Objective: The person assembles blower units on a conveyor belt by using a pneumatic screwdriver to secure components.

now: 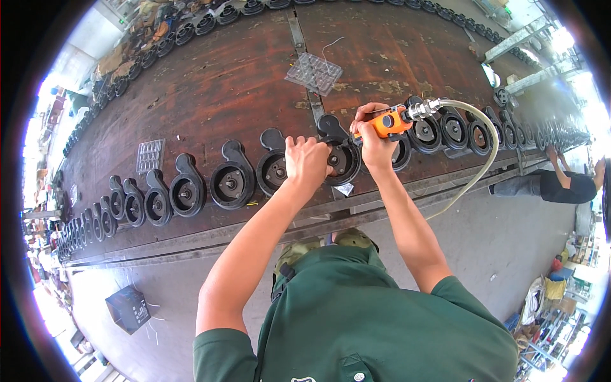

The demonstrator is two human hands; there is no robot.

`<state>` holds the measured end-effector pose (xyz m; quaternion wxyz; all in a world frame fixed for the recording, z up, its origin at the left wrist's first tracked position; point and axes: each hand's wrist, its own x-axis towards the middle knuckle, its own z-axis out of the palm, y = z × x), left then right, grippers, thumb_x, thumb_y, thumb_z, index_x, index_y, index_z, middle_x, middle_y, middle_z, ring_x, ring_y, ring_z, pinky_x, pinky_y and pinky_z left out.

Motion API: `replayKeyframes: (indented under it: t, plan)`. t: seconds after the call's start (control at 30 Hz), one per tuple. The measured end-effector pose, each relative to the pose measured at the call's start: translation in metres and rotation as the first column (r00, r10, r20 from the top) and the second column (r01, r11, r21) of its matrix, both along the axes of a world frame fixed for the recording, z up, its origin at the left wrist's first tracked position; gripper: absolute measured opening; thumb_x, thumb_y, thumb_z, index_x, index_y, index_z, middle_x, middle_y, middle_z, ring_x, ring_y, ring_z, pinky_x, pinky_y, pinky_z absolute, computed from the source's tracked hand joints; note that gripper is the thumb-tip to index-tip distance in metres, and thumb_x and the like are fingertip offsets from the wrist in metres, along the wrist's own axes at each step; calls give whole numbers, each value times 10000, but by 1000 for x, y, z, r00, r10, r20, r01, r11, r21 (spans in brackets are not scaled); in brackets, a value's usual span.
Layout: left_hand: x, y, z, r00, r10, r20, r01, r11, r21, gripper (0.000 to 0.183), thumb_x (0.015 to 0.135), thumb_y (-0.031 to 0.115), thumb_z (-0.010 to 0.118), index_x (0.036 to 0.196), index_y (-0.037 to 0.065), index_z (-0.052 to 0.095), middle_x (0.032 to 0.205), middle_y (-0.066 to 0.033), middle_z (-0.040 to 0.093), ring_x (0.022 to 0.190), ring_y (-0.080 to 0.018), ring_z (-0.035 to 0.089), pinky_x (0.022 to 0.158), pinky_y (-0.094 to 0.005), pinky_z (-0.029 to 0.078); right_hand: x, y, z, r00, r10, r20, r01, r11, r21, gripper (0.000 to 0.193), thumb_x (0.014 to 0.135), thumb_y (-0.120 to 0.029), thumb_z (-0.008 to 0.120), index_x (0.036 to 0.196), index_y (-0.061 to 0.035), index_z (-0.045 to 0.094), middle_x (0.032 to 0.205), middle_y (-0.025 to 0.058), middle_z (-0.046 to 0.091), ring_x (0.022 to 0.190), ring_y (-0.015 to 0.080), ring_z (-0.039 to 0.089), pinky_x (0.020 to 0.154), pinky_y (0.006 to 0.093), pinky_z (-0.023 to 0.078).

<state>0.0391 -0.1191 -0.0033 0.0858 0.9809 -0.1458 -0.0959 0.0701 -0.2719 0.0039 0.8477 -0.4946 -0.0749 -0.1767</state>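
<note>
My right hand (375, 137) is wrapped around an orange pneumatic tool (387, 123) with a metal fitting at its rear end. The tool is held above a black round housing (344, 162) with a rounded lug on its far side; its working tip is hidden by my hand. Curled at that housing's left edge is my left hand (308, 163), with a thumb or fingertip reaching inside the rim. The rest of its fingers are partly hidden. Left of it lies another black housing (272, 170) of the same kind, partly covered by my hand.
A pale air hose (489, 153) arcs from the tool down past the table edge. More housings (232, 184) line the near edge of the rusty table (216, 95). Clear plastic trays (314, 73) lie on it. At the far right a person (565, 184) stands at the same table.
</note>
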Motion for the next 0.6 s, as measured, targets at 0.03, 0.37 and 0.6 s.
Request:
replayKeyframes:
  t: [0.03,0.37,0.6]
  plan:
    - [0,0,1,1000,0,2,0,1000,-3,512,682,440,861,1145,236,785,970,-90,703,1039,-286,639,978,-472,399,0,-2,-1,1000,-1,0,1,1000,-17,188,802,103,595,974,27,594,819,76,647,630,130,638,543,229,498]
    - [-1,-1,-2,1000,0,25,0,1000,-5,507,672,433,872,1132,237,788,928,-68,703,1002,-272,644,950,-464,405,4,3,-7,996,81,-38,-85,990,-111,209,764,129,633,943,22,620,840,63,655,740,122,648,611,253,532]
    - [-3,-1,-6,998,12,66,-13,1000,20,437,669,438,871,1047,230,799,899,-45,701,1005,-260,642,939,-455,402,13,15,-3,987,149,-52,-158,939,-306,151,776,90,640,913,29,652,827,6,627,751,63,578,681,244,484]
